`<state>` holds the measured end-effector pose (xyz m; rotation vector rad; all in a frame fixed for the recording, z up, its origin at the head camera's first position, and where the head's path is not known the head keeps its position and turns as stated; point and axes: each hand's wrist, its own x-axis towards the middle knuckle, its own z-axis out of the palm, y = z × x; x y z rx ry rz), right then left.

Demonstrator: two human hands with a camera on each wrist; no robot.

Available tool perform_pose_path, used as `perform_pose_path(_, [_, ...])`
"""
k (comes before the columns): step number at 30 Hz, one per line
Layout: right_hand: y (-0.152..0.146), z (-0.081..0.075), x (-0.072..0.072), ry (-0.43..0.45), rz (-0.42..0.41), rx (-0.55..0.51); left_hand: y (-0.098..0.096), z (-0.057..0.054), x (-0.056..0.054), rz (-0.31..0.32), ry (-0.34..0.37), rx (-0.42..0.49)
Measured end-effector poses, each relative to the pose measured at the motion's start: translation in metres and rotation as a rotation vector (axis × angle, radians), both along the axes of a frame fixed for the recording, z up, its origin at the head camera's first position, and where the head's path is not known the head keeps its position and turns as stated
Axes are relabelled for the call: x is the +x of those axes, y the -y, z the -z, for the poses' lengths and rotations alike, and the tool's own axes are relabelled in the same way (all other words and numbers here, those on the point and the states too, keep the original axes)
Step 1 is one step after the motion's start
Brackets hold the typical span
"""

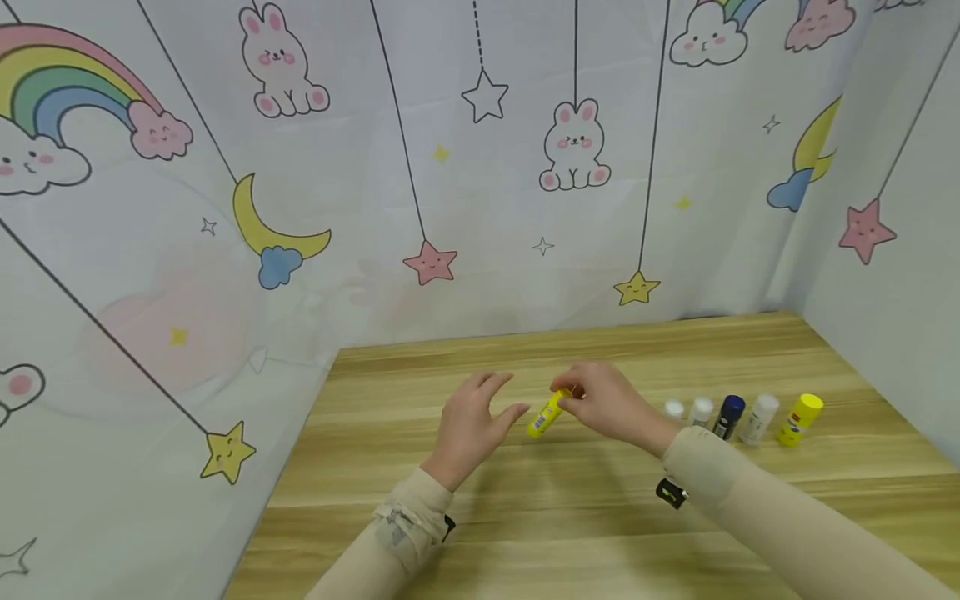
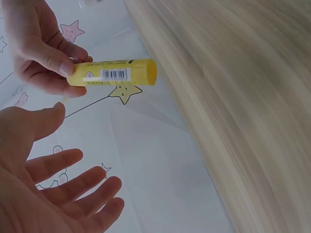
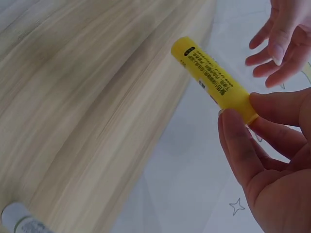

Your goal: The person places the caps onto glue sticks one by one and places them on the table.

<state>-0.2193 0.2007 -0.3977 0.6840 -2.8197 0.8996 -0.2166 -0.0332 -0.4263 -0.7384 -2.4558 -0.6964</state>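
Pinched by one end between the thumb and fingers of my right hand (image 1: 607,402) is a yellow glue stick (image 1: 546,417), slanting over the table. Its barcode side shows in the left wrist view, where the glue stick (image 2: 114,74) lies nearly level. Dark print covers the side of the glue stick (image 3: 211,75) seen in the right wrist view. My left hand (image 1: 471,421) is to the left of it, fingers spread and thumb toward it, holding nothing. In the left wrist view the palm of the left hand (image 2: 53,179) faces the glue stick, apart from it.
Several sticks stand in a row on the right of the wooden table (image 1: 420,367): two small white-topped ones, a dark blue one (image 1: 729,417), a white one (image 1: 761,419) and a larger yellow one (image 1: 800,419). A printed curtain (image 1: 495,183) hangs behind the table.
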Motion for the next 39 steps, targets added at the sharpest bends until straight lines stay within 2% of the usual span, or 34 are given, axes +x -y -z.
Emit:
perform_pose_path(13, [-0.032,0.003,0.007,0.068,0.019,0.148,-0.001,-0.001,-0.004,-0.001,0.045,0.003])
perform_pose_path(26, [-0.055,0.001,0.019,0.034,0.011,0.193,0.001,0.001,-0.014,-0.035,0.056,-0.015])
perform_pose_path(31, [-0.063,-0.001,0.02,0.023,0.018,0.234,0.001,0.0,-0.018,-0.058,0.108,-0.037])
perform_pose_path(39, [-0.068,-0.003,0.023,-0.005,0.002,0.277,0.001,-0.003,-0.024,-0.125,0.23,-0.08])
